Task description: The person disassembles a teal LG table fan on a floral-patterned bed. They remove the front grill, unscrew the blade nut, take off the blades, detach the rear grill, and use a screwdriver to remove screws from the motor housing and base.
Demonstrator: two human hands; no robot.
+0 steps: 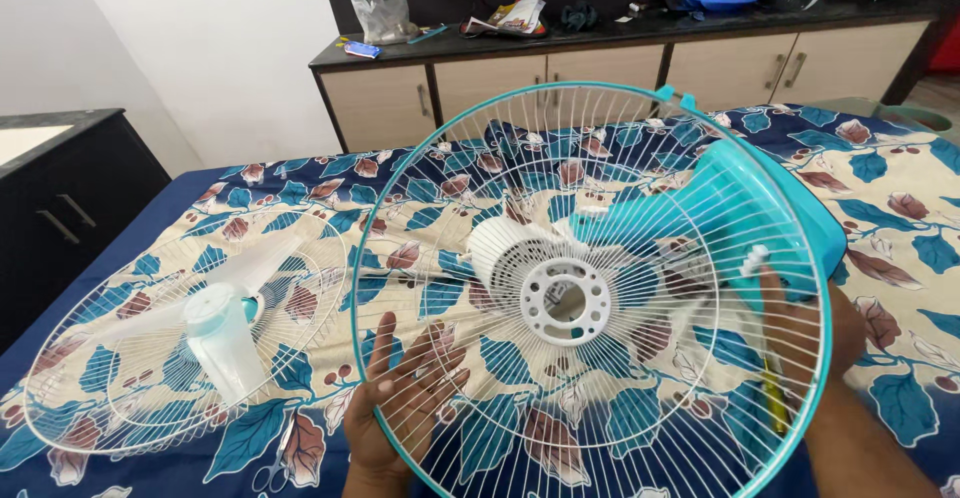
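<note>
Clearly the rear guard [590, 298] is being seated on the fan motor [515, 258] above the bed [900, 208]. Left hand [400, 403] lies flat and open-fingered against the guard's lower left rim; right hand [815, 328], behind the wires at the guard's right, grips the teal fan body [760, 208]. Left of the guard lie the front guard [185, 343] and blade [215, 333]. Next, I judge, the hub needs centring.

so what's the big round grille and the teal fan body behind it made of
Grille: looks like thin metal wire coated glossy white, with a teal rim, probably plastic. Fan body: seemingly moulded plastic, smooth, with a soft sheen.
</note>
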